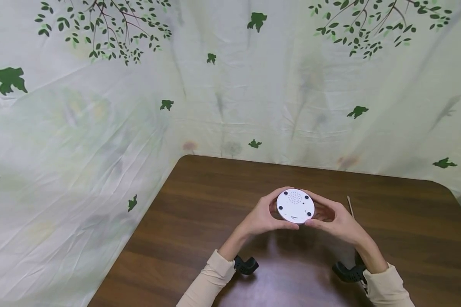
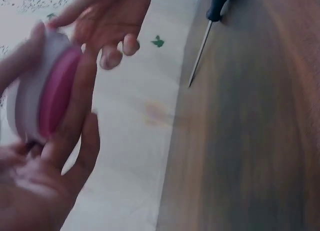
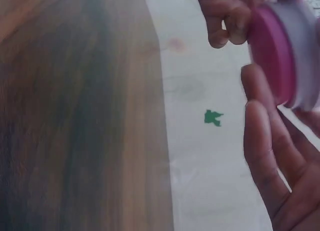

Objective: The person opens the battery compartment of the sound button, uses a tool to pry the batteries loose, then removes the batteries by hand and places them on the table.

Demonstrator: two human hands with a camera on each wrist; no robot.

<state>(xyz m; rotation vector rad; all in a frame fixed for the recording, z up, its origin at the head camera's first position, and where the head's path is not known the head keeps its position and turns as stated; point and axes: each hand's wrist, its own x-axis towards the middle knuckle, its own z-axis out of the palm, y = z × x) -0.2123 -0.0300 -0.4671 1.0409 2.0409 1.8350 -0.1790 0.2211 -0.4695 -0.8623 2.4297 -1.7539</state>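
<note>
Both hands hold up a round device above the table. Its white face (image 1: 295, 206) is turned toward the head camera and shows a cluster of small holes and several black round feet. The opposite side is a pink disc (image 2: 61, 93), seen edge-on in the left wrist view and again as a pink rim (image 3: 270, 56) in the right wrist view. My left hand (image 1: 260, 218) grips the left edge, thumb along the bottom. On the other side my right hand (image 1: 341, 221) holds the right edge between thumb and fingers.
A screwdriver (image 2: 201, 53) with a dark handle lies on the brown wooden table (image 1: 199, 213), its shaft (image 1: 350, 205) showing beside the right hand. Leaf-printed cloth (image 1: 234, 94) hangs along the back and left edges. Black camera mounts (image 1: 247, 265) sit at both wrists.
</note>
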